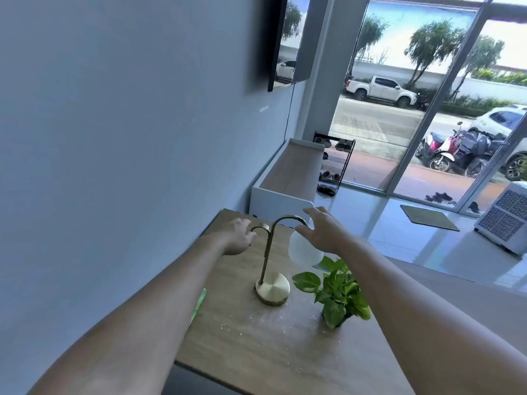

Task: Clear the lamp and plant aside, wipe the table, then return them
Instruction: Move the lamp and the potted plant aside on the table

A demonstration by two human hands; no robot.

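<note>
Both bare forearms reached far across the wooden table [256, 352], which was speckled with crumbs. Left hand [238, 236] hovered by the small curved brass arm of the lamp [272, 287], fingers loosely spread and empty. Right hand [323, 232] lay over the white shade, fingers wide. Just right of the lamp's base stood the plant [339, 292]; a green cloth [198, 306] lay at the table's left edge.

Single head view, tilted, looking forward and down.
We sit close above the wooden table [256, 352], with both forearms entering from the bottom edge. The wall fills our left; the glass front and street lie far off at upper right. No second view overlaps.
</note>
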